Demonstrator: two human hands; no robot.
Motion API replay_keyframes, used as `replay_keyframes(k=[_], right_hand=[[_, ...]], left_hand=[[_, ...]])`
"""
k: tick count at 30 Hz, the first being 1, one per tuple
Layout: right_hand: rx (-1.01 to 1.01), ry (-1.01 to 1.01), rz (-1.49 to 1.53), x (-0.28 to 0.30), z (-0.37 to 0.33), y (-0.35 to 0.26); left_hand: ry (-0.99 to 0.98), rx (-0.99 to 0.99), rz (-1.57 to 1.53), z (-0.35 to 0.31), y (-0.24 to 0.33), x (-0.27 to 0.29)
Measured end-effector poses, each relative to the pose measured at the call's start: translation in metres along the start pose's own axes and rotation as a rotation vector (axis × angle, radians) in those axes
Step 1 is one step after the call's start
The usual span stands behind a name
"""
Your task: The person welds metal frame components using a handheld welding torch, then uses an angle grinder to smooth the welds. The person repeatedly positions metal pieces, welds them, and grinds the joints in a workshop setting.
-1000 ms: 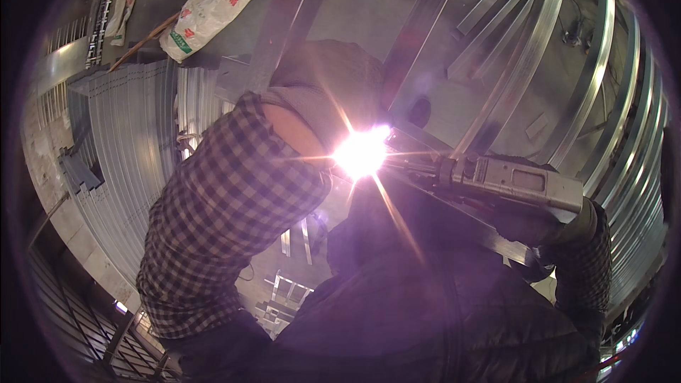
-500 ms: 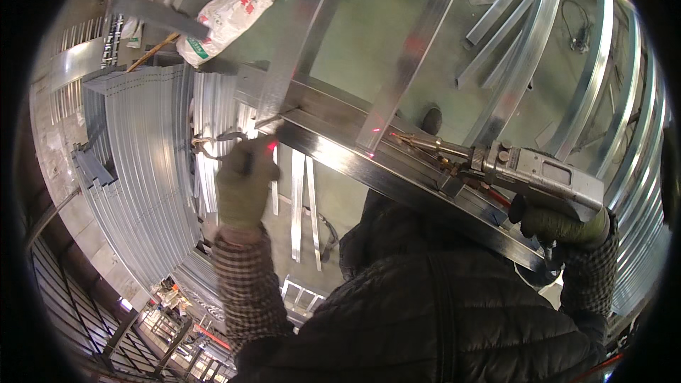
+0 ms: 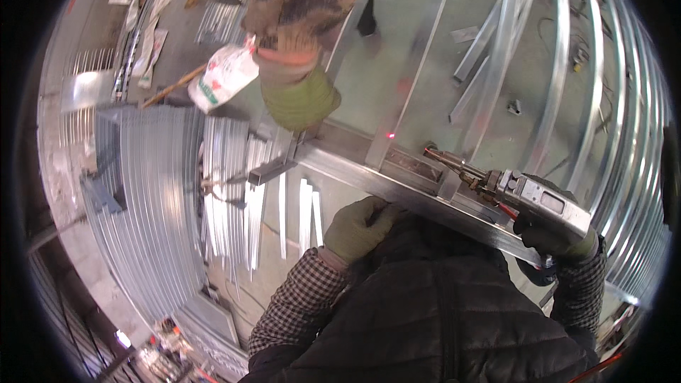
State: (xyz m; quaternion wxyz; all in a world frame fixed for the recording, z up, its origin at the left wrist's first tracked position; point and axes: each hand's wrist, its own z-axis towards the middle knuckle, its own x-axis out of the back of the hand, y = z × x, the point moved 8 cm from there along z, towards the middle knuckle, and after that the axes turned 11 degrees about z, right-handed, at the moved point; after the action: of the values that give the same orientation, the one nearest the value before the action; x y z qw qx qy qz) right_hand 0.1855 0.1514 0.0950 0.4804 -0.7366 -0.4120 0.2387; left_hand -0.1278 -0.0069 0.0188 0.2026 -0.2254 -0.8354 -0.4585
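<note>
My right hand [image 3: 560, 237], in a dark green glove, grips a silver hand-held laser welding gun [image 3: 543, 198]. Its narrow nozzle points left over a long metal rail [image 3: 355, 169], and a red light dot falls on a crossbar [image 3: 408, 110] joined to that rail. Close to my jacket, my gloved left hand [image 3: 362, 228] is closed with bent fingers beside the rail's near edge; whatever they hold is hidden. Another person's green-gloved hand [image 3: 301, 103] is at the rail's left end, near a short square tube [image 3: 271, 171].
Ribbed metal sheets or profiles [image 3: 152, 191] are stacked at the left. A white sack [image 3: 225, 76] lies beyond them. Long parallel metal bars [image 3: 599, 99] curve across the right side. Loose tube pieces [image 3: 482, 46] rest on the greenish floor. The other person's camouflage sleeve [image 3: 305, 0] reaches in from the top.
My left hand has drawn back from the rail's left end, toward my jacket. Another person's arm has come in, its hand at that end. The welding gun remains in my right hand.
</note>
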Motion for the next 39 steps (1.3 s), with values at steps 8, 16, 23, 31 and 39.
replay_keyframes(k=[8,16,23,31,39], right_hand=[[-0.025,0.473,0.085,-0.039,-0.073,0.028],[-0.204,0.856,0.226,-0.097,-0.153,0.066],[-0.147,0.938,0.367,-0.113,-0.186,0.09],[0.343,0.74,-0.386,-0.102,-0.193,0.063],[0.41,0.622,0.054,-0.094,-0.185,0.098]], left_hand=[[-0.167,-0.143,-0.01,0.002,0.011,-0.003],[-0.346,-0.321,0.082,-0.01,0.046,-0.038],[-0.43,-0.295,0.03,0.002,0.056,-0.075],[-0.328,-0.175,0.123,-0.032,0.056,-0.128],[-0.271,0.085,-0.004,-0.084,-0.014,-0.151]])
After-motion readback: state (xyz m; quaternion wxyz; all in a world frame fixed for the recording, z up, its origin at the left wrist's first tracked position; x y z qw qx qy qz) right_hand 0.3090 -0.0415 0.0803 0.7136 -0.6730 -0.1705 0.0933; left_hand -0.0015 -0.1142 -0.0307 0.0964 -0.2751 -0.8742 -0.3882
